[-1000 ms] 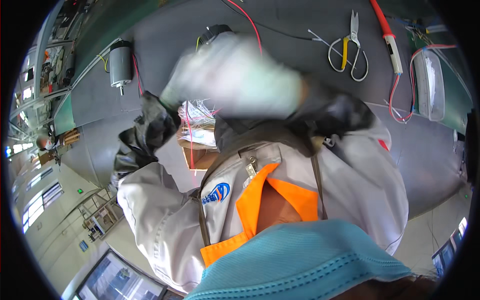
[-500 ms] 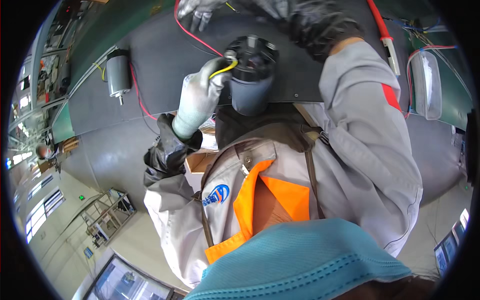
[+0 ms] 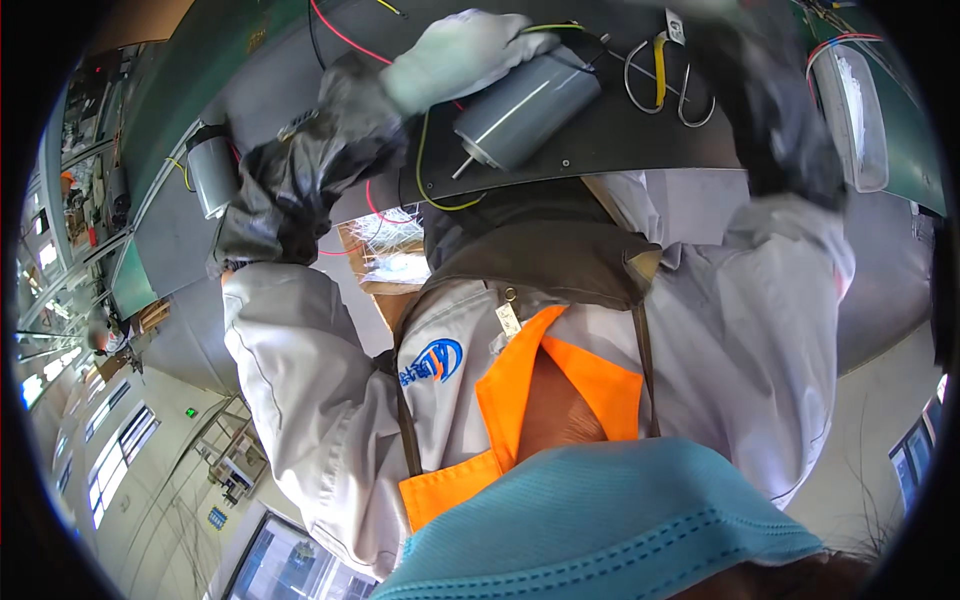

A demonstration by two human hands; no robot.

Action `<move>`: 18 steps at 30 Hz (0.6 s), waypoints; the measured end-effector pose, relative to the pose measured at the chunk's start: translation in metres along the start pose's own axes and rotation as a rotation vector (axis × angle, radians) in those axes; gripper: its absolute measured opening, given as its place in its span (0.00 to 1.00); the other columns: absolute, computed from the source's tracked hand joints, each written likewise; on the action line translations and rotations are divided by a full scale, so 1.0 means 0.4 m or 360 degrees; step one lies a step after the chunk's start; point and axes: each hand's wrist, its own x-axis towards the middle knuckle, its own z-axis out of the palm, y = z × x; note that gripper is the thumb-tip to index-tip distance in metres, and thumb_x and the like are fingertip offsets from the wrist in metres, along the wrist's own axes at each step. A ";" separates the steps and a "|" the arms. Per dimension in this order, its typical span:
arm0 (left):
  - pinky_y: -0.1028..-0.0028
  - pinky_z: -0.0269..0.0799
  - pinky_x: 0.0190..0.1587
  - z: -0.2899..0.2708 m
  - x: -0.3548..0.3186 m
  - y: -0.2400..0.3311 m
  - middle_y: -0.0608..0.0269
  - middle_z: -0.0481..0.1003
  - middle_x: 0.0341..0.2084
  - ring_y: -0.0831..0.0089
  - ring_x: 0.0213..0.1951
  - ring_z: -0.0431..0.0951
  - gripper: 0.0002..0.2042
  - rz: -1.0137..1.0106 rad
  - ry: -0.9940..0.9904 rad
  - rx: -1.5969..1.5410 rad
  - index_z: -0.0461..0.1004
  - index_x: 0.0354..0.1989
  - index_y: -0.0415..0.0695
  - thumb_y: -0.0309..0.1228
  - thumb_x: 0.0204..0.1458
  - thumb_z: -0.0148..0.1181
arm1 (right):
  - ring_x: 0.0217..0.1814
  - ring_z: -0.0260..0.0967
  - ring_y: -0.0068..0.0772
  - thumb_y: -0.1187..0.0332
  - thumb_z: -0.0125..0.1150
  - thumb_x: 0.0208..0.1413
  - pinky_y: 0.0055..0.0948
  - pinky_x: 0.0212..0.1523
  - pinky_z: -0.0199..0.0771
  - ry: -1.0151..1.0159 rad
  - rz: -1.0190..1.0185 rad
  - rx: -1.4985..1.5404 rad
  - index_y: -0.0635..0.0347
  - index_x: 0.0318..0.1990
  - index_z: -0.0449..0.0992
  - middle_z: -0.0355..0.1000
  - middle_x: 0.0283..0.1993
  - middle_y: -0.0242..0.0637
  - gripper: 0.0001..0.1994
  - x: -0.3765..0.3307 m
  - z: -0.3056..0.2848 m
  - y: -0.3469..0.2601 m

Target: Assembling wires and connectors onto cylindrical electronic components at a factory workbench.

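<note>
A grey cylindrical motor [image 3: 530, 108] lies tilted on the dark tabletop, its thin metal shaft pointing toward me and to the left. My left hand [image 3: 458, 58], in a white glove, is closed over its far upper side, with a yellow-green wire [image 3: 555, 27] by the fingertips. Another yellow-green wire [image 3: 424, 165] curls down beside the motor to the table edge. My right arm, in a black sleeve cover [image 3: 775, 110], reaches up to the top right. Only a blur of my right hand [image 3: 705, 8] shows at the upper edge, its fingers unreadable.
A second grey motor [image 3: 213, 178] rests at the left. Beside my right sleeve lie a yellow strip [image 3: 660, 72] and silvery wire loops [image 3: 697, 122]. A clear plastic bin [image 3: 857, 120] stands far right. Below the table edge sits a cardboard box [image 3: 385, 290] with pale contents.
The motor has gone from upright, shaft end hidden, to lying on its side, slightly right. My left hand moved up and over it. My right arm swung right, uncovering the yellow strip and loops.
</note>
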 end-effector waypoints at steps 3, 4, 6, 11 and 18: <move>0.58 0.73 0.47 0.063 -0.032 -0.095 0.47 0.76 0.41 0.50 0.45 0.76 0.20 0.0555 0.0330 0.0150 0.76 0.50 0.43 0.47 0.63 0.50 | 0.50 0.78 0.47 0.66 0.62 0.58 0.35 0.52 0.76 0.0707 0.0282 0.0222 0.65 0.55 0.76 0.78 0.49 0.51 0.19 -0.223 0.080 0.053; 0.59 0.72 0.47 0.064 -0.085 -0.103 0.48 0.75 0.42 0.51 0.46 0.75 0.20 0.0485 0.0335 0.0152 0.76 0.51 0.42 0.45 0.63 0.52 | 0.52 0.77 0.47 0.66 0.63 0.58 0.35 0.54 0.75 0.0856 0.0154 0.0132 0.65 0.55 0.76 0.77 0.51 0.52 0.19 -0.237 0.147 0.097; 0.58 0.71 0.47 0.074 -0.151 -0.098 0.48 0.74 0.41 0.51 0.46 0.74 0.18 0.0455 0.0340 0.0072 0.75 0.52 0.42 0.42 0.62 0.55 | 0.57 0.74 0.49 0.64 0.62 0.60 0.38 0.57 0.73 0.0978 0.0259 0.0172 0.66 0.56 0.75 0.76 0.52 0.53 0.20 -0.267 0.192 0.085; 0.60 0.76 0.34 0.057 -0.321 -0.009 0.46 0.77 0.28 0.51 0.29 0.80 0.26 -0.0555 -0.0463 -0.0592 0.74 0.51 0.39 0.53 0.63 0.52 | 0.52 0.75 0.50 0.58 0.65 0.59 0.39 0.54 0.73 0.1242 0.0286 0.0622 0.65 0.48 0.78 0.77 0.47 0.50 0.19 -0.124 0.342 0.064; 0.66 0.64 0.65 0.041 -0.366 -0.037 0.38 0.67 0.60 0.55 0.63 0.69 0.45 -0.0739 0.0033 -0.0856 0.54 0.69 0.31 0.55 0.56 0.63 | 0.47 0.76 0.50 0.45 0.62 0.56 0.42 0.50 0.76 0.1219 0.0060 0.0240 0.59 0.46 0.79 0.78 0.42 0.46 0.25 0.015 0.353 -0.005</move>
